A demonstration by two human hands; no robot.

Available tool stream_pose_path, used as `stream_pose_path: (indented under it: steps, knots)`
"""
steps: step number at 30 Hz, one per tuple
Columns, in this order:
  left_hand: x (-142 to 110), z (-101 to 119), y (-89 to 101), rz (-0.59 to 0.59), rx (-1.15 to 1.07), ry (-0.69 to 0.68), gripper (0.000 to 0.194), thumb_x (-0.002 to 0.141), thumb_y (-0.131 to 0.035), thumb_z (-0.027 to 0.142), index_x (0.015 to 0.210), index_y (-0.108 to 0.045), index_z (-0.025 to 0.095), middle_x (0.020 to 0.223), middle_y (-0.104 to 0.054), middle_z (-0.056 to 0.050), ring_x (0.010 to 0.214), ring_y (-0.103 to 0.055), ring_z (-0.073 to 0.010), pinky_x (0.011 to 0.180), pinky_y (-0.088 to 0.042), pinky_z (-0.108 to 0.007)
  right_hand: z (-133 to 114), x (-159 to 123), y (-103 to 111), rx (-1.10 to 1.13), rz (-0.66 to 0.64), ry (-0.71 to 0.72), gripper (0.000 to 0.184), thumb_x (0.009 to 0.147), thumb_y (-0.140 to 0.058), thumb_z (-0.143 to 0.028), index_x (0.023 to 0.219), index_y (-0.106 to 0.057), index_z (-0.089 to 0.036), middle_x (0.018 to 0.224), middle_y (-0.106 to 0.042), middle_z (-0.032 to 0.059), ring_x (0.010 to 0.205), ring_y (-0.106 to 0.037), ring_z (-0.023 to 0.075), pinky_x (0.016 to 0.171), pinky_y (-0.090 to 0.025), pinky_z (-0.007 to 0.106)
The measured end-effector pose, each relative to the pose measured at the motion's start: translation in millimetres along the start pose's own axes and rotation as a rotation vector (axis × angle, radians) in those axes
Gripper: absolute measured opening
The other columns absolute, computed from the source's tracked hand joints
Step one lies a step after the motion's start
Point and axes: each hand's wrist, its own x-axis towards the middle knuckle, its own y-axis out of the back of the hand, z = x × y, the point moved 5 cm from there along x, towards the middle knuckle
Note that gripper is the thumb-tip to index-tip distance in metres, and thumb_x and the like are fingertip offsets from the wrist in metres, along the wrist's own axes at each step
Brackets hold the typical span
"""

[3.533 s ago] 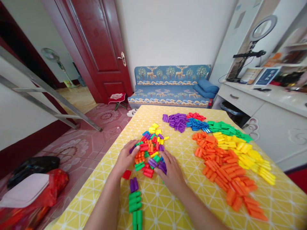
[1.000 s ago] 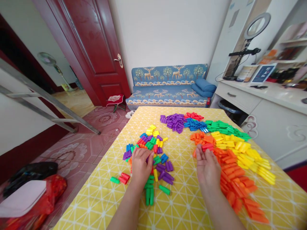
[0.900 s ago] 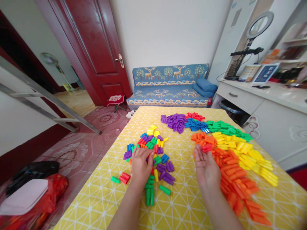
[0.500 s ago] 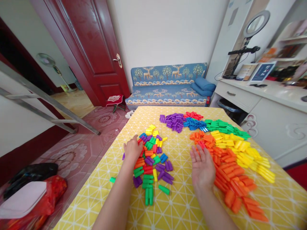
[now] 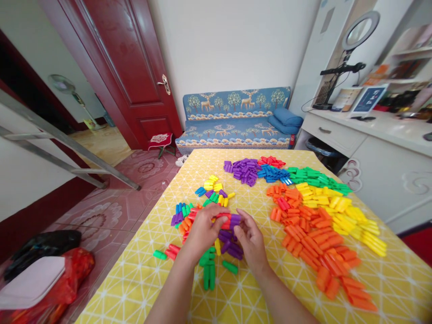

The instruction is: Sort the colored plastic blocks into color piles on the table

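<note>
Together, the left hand (image 5: 204, 228) and right hand (image 5: 249, 237) pinch a joined red-and-purple plastic piece (image 5: 229, 221), its red part between the left fingers and its purple end between the right fingertips. The piece lies across the gap between both grips, above the mixed-colour pile (image 5: 212, 198) on the yellow patterned tablecloth (image 5: 259, 288).
</note>
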Motion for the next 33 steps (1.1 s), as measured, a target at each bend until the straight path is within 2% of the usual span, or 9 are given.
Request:
stream_pose_path:
  steps: [3, 8, 12, 15, 17, 19, 25, 31, 33]
  knots:
    - [-15.5, 3.3, -18.1, -0.01, -0.157, 0.09, 0.021, 0.087, -0.057, 0.027, 0.101, -0.073, 0.022, 0.101, -0.072, -0.007, 0.091, -0.066, -0.0204, 0.077, -0.053, -0.03, 1.1, -0.1, -2.3, -0.014, -0.043, -0.028, 0.031, 0.083, -0.063, -0.039, 0.108, -0.063, -0.02, 0.105, -0.069, 0.0062, 0.099, -0.064, 0.0213, 0.086, -0.052, 0.034]
    - [-21.0, -6.4, -29.0, -0.011, -0.196, 0.175, 0.023, 0.085, -0.056, 0.024, 0.102, -0.072, 0.022, 0.099, -0.073, -0.006, 0.094, -0.067, -0.0222, 0.08, -0.054, -0.032, 2.3, 0.4, -0.8, -0.024, -0.029, -0.052, 0.027, 0.081, -0.064, -0.039, 0.1, -0.065, -0.02, 0.092, -0.071, 0.0039, 0.083, -0.066, 0.0203, 0.072, -0.055, 0.032]
    - [-21.7, -19.7, -13.9, 0.241, -0.187, 0.264, 0.021, 0.084, -0.056, 0.028, 0.096, -0.07, 0.02, 0.094, -0.073, -0.006, 0.081, -0.069, -0.021, 0.071, -0.056, -0.032, 3.0, 1.7, 8.5, -0.021, 0.086, -0.065, 0.027, 0.081, -0.064, -0.041, 0.097, -0.065, -0.019, 0.081, -0.069, 0.0025, 0.068, -0.062, 0.0163, 0.058, -0.051, 0.026]
    - [-27.4, -33.4, -2.9, 0.442, -0.297, 0.399, 0.028, 0.085, -0.054, 0.038, 0.102, -0.066, 0.019, 0.067, -0.069, -0.001, 0.051, -0.062, -0.0162, 0.048, -0.051, -0.027, 2.6, 1.8, 13.7, -0.047, 0.145, -0.054, 0.028, 0.082, -0.063, -0.042, 0.095, -0.066, -0.018, 0.079, -0.068, 0.0024, 0.063, -0.059, 0.0143, 0.053, -0.047, 0.024]
    - [-28.9, -37.6, -3.9, 0.453, -0.402, 0.441, 0.034, 0.085, -0.055, 0.043, 0.106, -0.064, 0.018, 0.049, -0.059, 0.004, 0.04, -0.055, -0.0141, 0.042, -0.046, -0.024, 3.7, 1.4, 10.2, -0.075, 0.088, -0.065, 0.029, 0.084, -0.06, -0.044, 0.095, -0.066, -0.019, 0.073, -0.066, 0.0009, 0.056, -0.056, 0.013, 0.05, -0.045, 0.023]
    - [-28.2, -37.5, -8.7, 0.421, -0.494, 0.444, 0.039, 0.084, -0.057, 0.046, 0.108, -0.062, 0.016, 0.046, -0.055, 0.005, 0.039, -0.054, -0.0133, 0.042, -0.045, -0.023, 5.1, -0.1, 4.9, -0.113, 0.017, -0.07, 0.03, 0.087, -0.055, -0.044, 0.099, -0.066, -0.019, 0.068, -0.064, -0.0002, 0.052, -0.055, 0.0128, 0.049, -0.045, 0.024]
    - [-26.7, -38.0, -16.7, 0.442, -0.661, 0.428, 0.042, 0.078, -0.066, 0.044, 0.108, -0.059, 0.016, 0.075, -0.067, 0.0, 0.05, -0.058, -0.0092, 0.05, -0.049, -0.021, 6.5, -8.5, -9.8, -0.256, -0.171, 0.067, 0.03, 0.087, -0.058, -0.034, 0.115, -0.06, -0.023, 0.092, -0.071, 0.003, 0.078, -0.066, 0.0181, 0.072, -0.053, 0.03]
    - [-27.0, -43.2, -14.0, 0.453, -0.717, 0.397, 0.04, 0.072, -0.073, 0.039, 0.101, -0.057, 0.017, 0.073, -0.068, 0.001, 0.052, -0.059, -0.0093, 0.048, -0.047, -0.019, 0.9, -8.7, -21.8, -0.553, -0.305, 0.273, 0.029, 0.087, -0.06, -0.032, 0.115, -0.065, -0.028, 0.11, -0.069, 0.0046, 0.103, -0.062, 0.0233, 0.092, -0.048, 0.041]
    - [-27.1, -44.3, -13.6, 0.437, -0.719, 0.391, 0.038, 0.073, -0.072, 0.041, 0.1, -0.06, 0.016, 0.072, -0.068, 0.001, 0.052, -0.058, -0.0092, 0.049, -0.048, -0.019, -3.9, -7.3, -20.7, -0.562, -0.274, 0.326, 0.029, 0.09, -0.055, -0.031, 0.117, -0.065, -0.029, 0.114, -0.067, 0.0053, 0.108, -0.06, 0.0229, 0.096, -0.047, 0.041]
